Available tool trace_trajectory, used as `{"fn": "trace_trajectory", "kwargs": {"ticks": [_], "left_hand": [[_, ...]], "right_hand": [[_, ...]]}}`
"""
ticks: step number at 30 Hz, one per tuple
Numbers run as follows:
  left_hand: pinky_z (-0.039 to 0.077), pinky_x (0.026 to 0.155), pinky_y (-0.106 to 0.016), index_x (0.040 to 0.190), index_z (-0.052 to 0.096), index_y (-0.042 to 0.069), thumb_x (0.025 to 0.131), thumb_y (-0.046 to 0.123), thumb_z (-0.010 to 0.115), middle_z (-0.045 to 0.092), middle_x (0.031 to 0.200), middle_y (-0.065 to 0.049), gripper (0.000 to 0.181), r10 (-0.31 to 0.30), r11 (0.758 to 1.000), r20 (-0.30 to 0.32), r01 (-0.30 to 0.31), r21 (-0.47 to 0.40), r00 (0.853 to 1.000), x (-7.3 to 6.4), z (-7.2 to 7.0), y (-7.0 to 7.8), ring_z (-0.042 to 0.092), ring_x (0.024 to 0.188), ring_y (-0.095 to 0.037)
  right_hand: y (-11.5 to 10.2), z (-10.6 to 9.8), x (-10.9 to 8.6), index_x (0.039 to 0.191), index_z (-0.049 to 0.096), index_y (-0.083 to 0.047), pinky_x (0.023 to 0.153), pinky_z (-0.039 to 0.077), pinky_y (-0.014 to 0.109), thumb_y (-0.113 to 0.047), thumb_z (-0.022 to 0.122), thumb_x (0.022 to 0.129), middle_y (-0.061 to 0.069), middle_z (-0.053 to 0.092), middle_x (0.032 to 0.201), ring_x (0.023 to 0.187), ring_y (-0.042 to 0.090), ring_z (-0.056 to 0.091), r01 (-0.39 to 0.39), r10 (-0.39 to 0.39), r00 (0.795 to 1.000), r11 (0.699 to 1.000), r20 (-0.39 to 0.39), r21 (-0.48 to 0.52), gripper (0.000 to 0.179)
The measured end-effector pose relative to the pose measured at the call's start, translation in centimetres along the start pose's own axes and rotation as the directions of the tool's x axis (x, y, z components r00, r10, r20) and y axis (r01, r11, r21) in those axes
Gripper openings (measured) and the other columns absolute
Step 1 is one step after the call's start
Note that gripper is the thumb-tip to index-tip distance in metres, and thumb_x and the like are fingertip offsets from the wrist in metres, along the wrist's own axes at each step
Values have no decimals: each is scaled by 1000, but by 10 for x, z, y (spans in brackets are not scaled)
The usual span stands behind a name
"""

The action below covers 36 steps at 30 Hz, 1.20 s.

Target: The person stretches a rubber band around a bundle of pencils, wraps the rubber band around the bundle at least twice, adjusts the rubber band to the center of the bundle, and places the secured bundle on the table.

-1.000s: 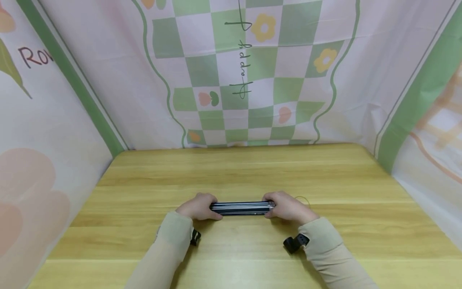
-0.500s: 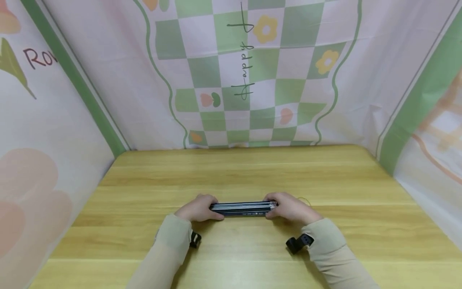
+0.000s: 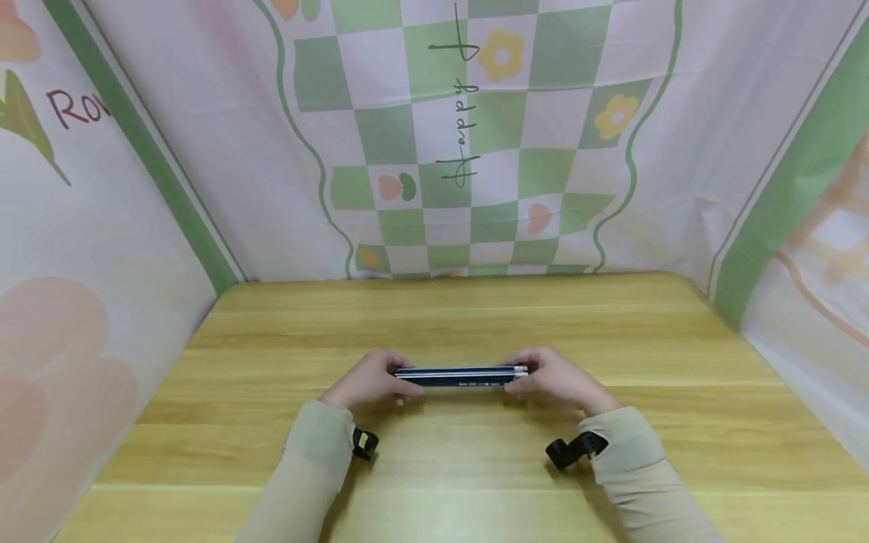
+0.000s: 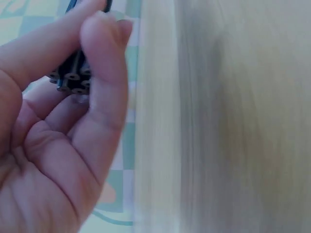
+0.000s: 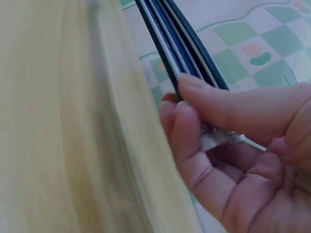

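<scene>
A bundle of dark pencils (image 3: pixel 455 376) with pale stripes lies crosswise between my two hands, held level. My left hand (image 3: pixel 369 381) grips its left end, thumb on the near side; the left wrist view shows flat, unsharpened pencil ends (image 4: pixel 73 77) inside the curled fingers. At the opposite end my right hand (image 3: pixel 558 382) pinches the bundle between thumb and fingers. White erasers (image 5: pixel 214 141) in metal ferrules stick out below that thumb in the right wrist view. The far-side fingers are partly hidden behind the pencils.
A wooden table (image 3: pixel 448 324) spreads under both hands. Behind it hangs a printed curtain (image 3: pixel 441 136) with green checks, and more printed cloth stands at both sides. Black camera straps (image 3: pixel 577 450) sit on the wrists.
Both hands have raised the pencil bundle slightly, and it shows tilted differently, with fewer pencils facing me. A thin yellowish loop visible earlier beside the right hand is no longer seen.
</scene>
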<state>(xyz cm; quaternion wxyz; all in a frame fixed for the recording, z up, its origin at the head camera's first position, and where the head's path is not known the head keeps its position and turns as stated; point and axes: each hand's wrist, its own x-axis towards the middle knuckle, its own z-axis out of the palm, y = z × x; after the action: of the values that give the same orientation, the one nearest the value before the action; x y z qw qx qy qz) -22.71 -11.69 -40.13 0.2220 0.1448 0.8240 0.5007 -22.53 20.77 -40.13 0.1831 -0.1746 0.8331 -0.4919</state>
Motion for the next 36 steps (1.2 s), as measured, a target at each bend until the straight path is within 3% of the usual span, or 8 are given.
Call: {"fn": "trace_trajectory", "kwargs": {"ticks": [5,9,13,16,20,28,36], "left_hand": [[63,74,-31,120,70,4,86,18,79,74,96,-14,38,-4,990,-16,1,-142,1000,1,0,1,69,69,-14],[64,79,-35,122,68,3,86,18,79,73,103,-22,41,-8,959,-37,-2,-282,999,3,5,2,72,72,-16],[64,77,-35,119,68,-2,84,9,79,73,98,-21,38,-39,892,-86,-4,-453,996,6,14,4,72,72,-17],[65,75,-34,117,67,-4,84,5,78,73,92,-14,36,-50,850,-117,-20,-527,992,9,20,5,72,73,-19],[65,76,-34,119,65,-6,84,4,77,74,91,-12,39,-47,826,-126,-32,-563,991,12,27,5,74,76,-22],[64,80,-35,127,58,-13,85,-1,74,69,109,-28,46,-9,780,-121,-69,-622,993,15,39,7,75,83,-26],[61,86,-36,123,59,-17,84,-4,74,69,111,-25,44,-13,749,-173,-106,-654,985,14,48,8,75,84,-26]], "right_hand": [[-1,-5,-2,129,59,9,69,59,25,-8,76,84,3,70,87,75,12,66,5,-4,1000,993,-8,114,51],[-1,-6,-3,131,55,11,80,62,28,-4,73,86,0,72,88,82,14,70,9,-8,1000,974,-4,228,51],[-4,-5,-5,132,53,11,85,62,32,-4,71,88,-2,72,88,86,15,71,7,-6,1000,953,-5,303,49],[-5,-4,-6,132,54,9,86,61,31,-5,70,89,-4,71,89,86,14,70,8,-6,1000,944,-8,329,47],[-5,-1,-5,133,52,11,89,60,30,-6,69,90,-3,72,92,86,13,69,14,-13,1000,935,-5,354,48],[-6,6,-4,132,51,15,85,60,26,-4,69,89,16,70,112,88,14,70,3,1,1000,923,-10,385,51],[-7,10,-4,131,51,16,84,59,26,-5,71,88,27,64,120,91,15,70,4,2,1000,931,-16,364,52]]}}
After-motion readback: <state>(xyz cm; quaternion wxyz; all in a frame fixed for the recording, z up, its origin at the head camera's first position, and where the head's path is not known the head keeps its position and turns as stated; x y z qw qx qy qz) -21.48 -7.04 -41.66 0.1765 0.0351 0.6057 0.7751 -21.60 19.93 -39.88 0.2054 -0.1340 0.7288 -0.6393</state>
